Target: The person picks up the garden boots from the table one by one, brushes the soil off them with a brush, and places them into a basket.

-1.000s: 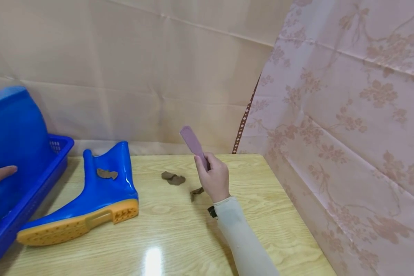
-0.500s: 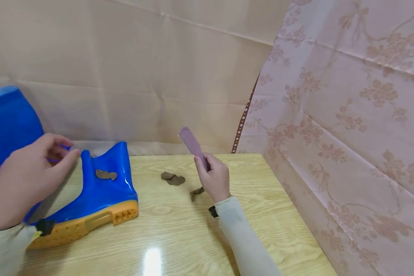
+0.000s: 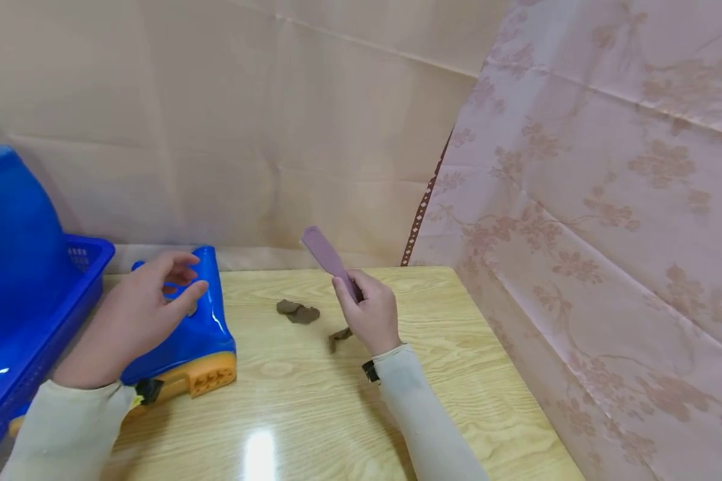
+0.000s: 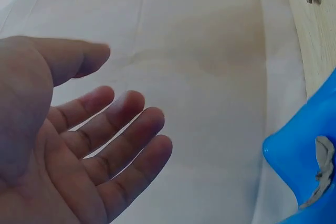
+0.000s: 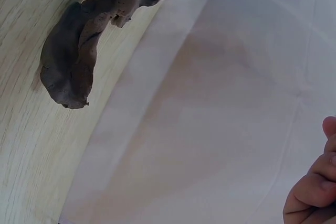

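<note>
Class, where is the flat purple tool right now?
In the head view, the flat purple tool is near the middle, gripped in the right hand, with the blue boot to its left.

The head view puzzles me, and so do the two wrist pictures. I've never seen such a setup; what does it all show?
No robot here, just a person's two bare hands. The head picture comes from a camera worn on the head, looking forward and down; the others come from one on each wrist. The right hand grips a flat, pale purple tool. The left hand holds nothing and is near a shiny blue, orange-soled boot lying on its side. Brown, clay-like pieces lie on the pale wood-grain table, and a ragged strip lies on the boot. At the left is a deep-blue plastic basket.
</note>
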